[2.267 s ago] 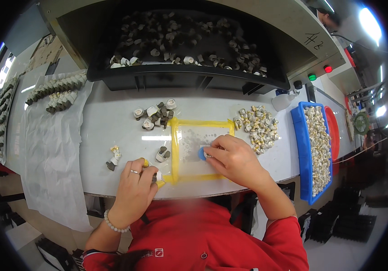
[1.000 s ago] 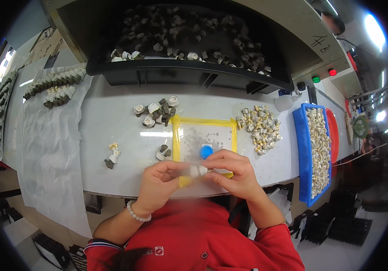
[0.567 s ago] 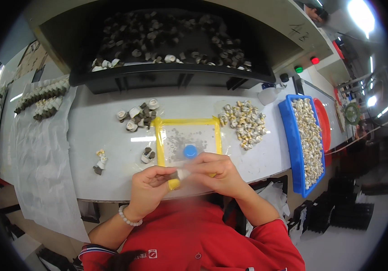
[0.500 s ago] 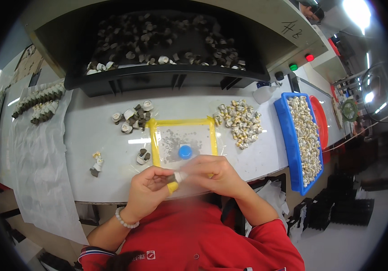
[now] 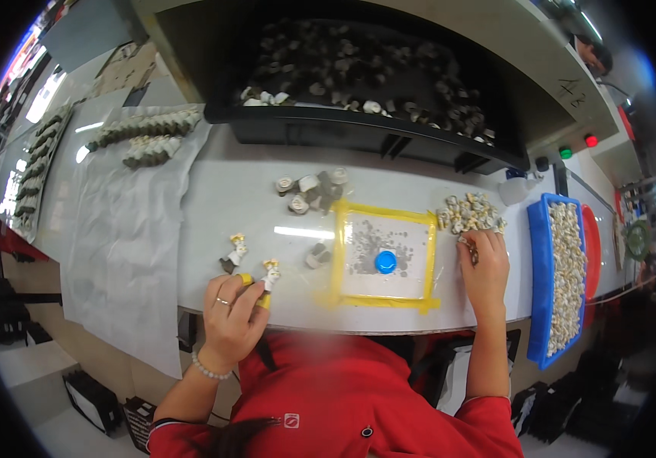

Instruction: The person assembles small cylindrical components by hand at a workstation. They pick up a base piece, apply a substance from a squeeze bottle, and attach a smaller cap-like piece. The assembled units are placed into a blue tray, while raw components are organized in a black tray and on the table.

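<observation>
My left hand [image 5: 232,314], with yellow covers on its fingertips, pinches a small white figurine [image 5: 271,275] with a yellowish top, low over the table. Just beyond it lies a similar figurine [image 5: 235,250] with a dark base. Over at the right, my right hand [image 5: 485,263] reaches the near edge of a pile of small white-and-yellow pieces [image 5: 469,211]. Its fingers are closed around one of them, mostly hidden by the hand. Between my hands is a yellow-taped square [image 5: 338,259] with a blue round cap [image 5: 385,262] on it.
Grey-and-white pieces [image 5: 309,189] and one more [image 5: 318,256] lie left of the square. Behind stands a black bin [image 5: 358,126] of such pieces. A blue tray [image 5: 546,305] of small pieces is at right. Rows of figurines [image 5: 148,130] rest on white sheeting [image 5: 126,252].
My hands have parted from the middle. The left went left with the figurine; the right went to the pile at right. The whole view has shifted.
</observation>
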{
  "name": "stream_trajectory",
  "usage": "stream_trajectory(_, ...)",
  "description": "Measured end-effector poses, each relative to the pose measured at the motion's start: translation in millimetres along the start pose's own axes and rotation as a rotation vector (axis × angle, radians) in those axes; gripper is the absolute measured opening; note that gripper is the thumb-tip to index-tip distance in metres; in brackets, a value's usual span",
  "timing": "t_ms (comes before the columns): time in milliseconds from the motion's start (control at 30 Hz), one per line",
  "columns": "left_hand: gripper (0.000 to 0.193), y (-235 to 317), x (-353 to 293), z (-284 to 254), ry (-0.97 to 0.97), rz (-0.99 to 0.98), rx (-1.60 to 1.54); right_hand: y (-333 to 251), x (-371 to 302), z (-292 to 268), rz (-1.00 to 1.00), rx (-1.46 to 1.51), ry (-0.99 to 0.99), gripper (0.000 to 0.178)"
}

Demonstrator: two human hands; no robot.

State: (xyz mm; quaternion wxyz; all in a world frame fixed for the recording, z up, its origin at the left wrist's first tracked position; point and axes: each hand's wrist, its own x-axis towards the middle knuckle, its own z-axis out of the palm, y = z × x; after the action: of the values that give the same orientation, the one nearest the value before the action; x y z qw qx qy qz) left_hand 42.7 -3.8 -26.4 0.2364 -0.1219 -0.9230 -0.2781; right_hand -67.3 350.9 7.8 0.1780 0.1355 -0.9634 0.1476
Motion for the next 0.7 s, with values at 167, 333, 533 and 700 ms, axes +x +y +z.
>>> stream_trajectory(167, 0.034, 0.3, 2.4, -1.5, 0.086, -0.029, 0.165, -9.4, -3.5, -0.5, 0.093, 0.188, -0.07, 0.017)
stream_trajectory(333, 0.032, -6.2, 15.0, -0.1, 0.141, -0.137, 0.112, -30.3, -11.8, -7.6, 0.13, 0.518, -0.367, 0.022)
stream_trajectory(533, 0.038, -13.9, 9.1, 7.4, 0.136, -0.22, 0.027, -34.1, -16.5, 1.4, -0.028, 0.442, -0.226, 0.024)
stream_trajectory(700, 0.042, 8.4, 26.0, 5.9, 0.291, -0.142, 0.097, -37.3, -21.1, 2.6, -0.079, 0.367, -0.219, 0.028)
